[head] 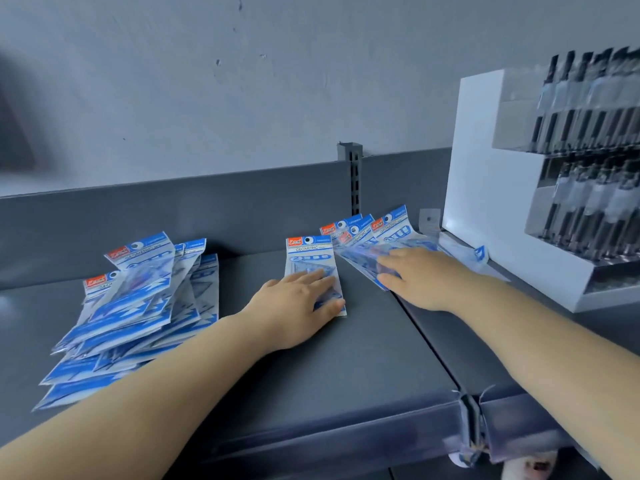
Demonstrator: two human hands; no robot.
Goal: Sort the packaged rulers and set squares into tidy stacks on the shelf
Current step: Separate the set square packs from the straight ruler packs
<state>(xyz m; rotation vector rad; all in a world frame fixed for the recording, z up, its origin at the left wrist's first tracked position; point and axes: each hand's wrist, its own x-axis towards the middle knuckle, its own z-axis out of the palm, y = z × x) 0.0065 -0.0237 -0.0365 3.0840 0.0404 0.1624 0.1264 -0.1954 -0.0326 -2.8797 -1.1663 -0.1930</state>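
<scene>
Head view, dark grey shelf (284, 386) with a grey back panel. Three groups of blue-and-white packets labelled "GEOMETRIC" lie on it. Left: a large loose pile (138, 306), packets fanned and skewed at several angles, edges not aligned, some overhanging toward the front of the shelf; this group looks untouched by any sorting. Centre: a single packet (309, 259) lying flat and roughly square to the shelf, header card toward the back panel; it may be the start of a neat stack, though I cannot tell whether more than one packet lies under it. The left hand (294, 299) rests flat on its lower half, fingers straight and close together, thumb along the near edge, pressing rather than gripping. Right: a smaller fan of packets (367, 239), three or four headers visible, spread toward a white display stand of pens (491, 202). The right hand (419, 271) lies over this fan, fingers extended and slightly spread; whether the thumb is hooked under an edge cannot be told. Judgement: task is at an early stage. One packet is squared, the right fan is being gathered or drawn from, and the left pile remains wholly to do. Rulers versus set squares cannot be distinguished inside the packets at this sharpness.
</scene>
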